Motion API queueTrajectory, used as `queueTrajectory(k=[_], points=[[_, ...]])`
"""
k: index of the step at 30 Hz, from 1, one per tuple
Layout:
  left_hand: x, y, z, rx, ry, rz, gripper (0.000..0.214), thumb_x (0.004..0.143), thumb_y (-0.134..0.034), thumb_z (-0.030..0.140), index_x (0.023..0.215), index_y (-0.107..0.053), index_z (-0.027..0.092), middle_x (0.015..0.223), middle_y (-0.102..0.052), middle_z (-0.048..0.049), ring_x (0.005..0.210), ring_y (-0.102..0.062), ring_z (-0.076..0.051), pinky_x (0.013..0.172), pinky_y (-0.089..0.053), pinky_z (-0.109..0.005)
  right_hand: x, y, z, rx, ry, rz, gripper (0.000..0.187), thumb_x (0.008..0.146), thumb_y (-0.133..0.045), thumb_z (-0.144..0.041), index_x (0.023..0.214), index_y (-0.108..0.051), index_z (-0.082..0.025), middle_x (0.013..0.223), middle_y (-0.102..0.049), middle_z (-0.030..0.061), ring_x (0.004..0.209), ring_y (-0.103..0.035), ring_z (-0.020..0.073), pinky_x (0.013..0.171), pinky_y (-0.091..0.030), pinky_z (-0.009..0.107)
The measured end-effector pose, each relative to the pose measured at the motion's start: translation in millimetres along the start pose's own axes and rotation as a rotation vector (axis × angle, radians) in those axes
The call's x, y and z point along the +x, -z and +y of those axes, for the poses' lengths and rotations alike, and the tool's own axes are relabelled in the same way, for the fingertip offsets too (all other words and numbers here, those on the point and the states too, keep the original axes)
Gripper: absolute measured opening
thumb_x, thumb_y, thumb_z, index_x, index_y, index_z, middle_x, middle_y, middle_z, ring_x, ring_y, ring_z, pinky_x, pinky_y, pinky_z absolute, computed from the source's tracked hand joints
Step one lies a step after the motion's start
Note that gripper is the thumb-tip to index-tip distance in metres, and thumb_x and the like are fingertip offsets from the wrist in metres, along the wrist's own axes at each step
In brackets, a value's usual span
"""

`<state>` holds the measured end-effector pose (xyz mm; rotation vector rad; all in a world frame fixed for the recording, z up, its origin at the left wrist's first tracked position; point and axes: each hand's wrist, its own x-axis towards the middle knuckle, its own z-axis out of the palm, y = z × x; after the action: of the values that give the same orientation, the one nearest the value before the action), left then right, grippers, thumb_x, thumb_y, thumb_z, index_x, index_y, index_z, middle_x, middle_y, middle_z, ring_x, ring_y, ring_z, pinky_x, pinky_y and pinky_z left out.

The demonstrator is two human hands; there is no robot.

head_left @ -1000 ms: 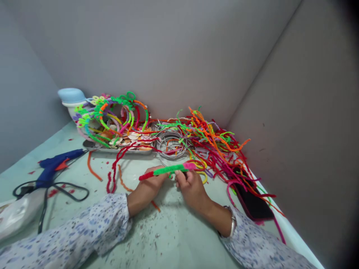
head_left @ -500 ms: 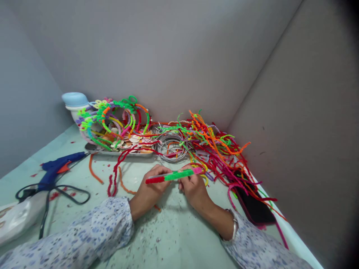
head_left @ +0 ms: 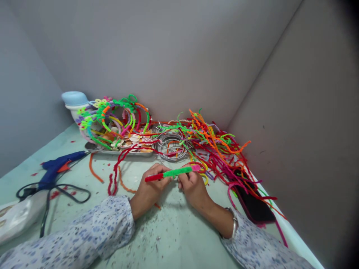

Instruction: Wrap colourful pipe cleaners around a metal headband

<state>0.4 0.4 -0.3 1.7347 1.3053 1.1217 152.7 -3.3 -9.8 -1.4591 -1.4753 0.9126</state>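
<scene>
Across the left hand (head_left: 151, 187) and right hand (head_left: 195, 189), both gripping it, lies a red, green and pink band (head_left: 176, 172); if either pinch slackens, its fuzzy wrap could unwind, and the wire coil (head_left: 174, 160) just beyond both hands could snag it.

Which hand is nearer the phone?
Right. The right hand is left of the phone, apart from it; the left hand is farther left, past the right hand.
</scene>
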Motion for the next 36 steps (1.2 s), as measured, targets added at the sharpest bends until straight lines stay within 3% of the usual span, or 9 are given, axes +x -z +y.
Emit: queueTrajectory(k=[5,11,23,28,36], points=[[-1.9,1.1,2.2,-0.039,0.037,-0.01,0.013,0.079,-0.063,0.028,0.078,-0.066,0.016,0.078,-0.062,-0.0034,0.074,-0.057,-0.017,0.067,-0.043,-0.028,0.4,-0.4,3.3,0.029,0.102,-0.016,0.014,0.084,-0.044,-0.027,0.072,-0.049,-0.021,0.049,-0.054,-0.0036,0.044,-0.053,0.0143,0.045,-0.038,0.023],[-3.2,3.0,2.9,-0.059,0.03,-0.008,0.012,0.079,-0.063,0.028,0.078,-0.067,0.017,0.078,-0.063,-0.0035,0.073,-0.058,-0.016,0.066,-0.044,-0.027,-0.4,0.5,2.8,-0.01,0.156,-0.023,0.017,0.087,-0.043,-0.028,0.073,-0.049,-0.021,0.049,-0.052,-0.0041,0.042,-0.051,0.0137,0.045,-0.037,0.023],[-2.5,1.6,-2.0,-0.205,0.156,-0.033,0.014,0.074,-0.066,0.03,0.073,-0.064,0.016,0.068,-0.063,-0.0006,0.06,-0.052,-0.013,0.052,-0.036,-0.023,-1.3,0.7,1.3,-0.038,0.21,-0.025,0.014,0.087,-0.043,-0.024,0.077,-0.051,-0.02,0.05,-0.052,-0.0047,0.045,-0.051,0.0138,0.047,-0.036,0.023],[-1.2,1.3,0.5,-0.258,0.235,-0.03,0.018,0.071,-0.065,0.035,0.069,-0.062,0.017,0.057,-0.056,0.002,0.049,-0.043,-0.01,0.045,-0.029,-0.022,-2.4,0.4,0.3,-0.046,0.21,-0.027,0.015,0.087,-0.043,-0.025,0.077,-0.053,-0.02,0.051,-0.053,-0.0047,0.046,-0.051,0.0135,0.048,-0.036,0.023],[-1.2,-2.5,3.4,-0.321,0.299,-0.036,0.019,0.069,-0.067,0.034,0.07,-0.062,0.017,0.052,-0.051,0.004,0.045,-0.039,-0.009,0.044,-0.026,-0.022,-1.9,0.1,1.5,-0.084,0.208,0.003,0.014,0.086,-0.044,-0.023,0.075,-0.052,-0.02,0.052,-0.053,-0.0043,0.047,-0.051,0.0136,0.049,-0.036,0.023]])
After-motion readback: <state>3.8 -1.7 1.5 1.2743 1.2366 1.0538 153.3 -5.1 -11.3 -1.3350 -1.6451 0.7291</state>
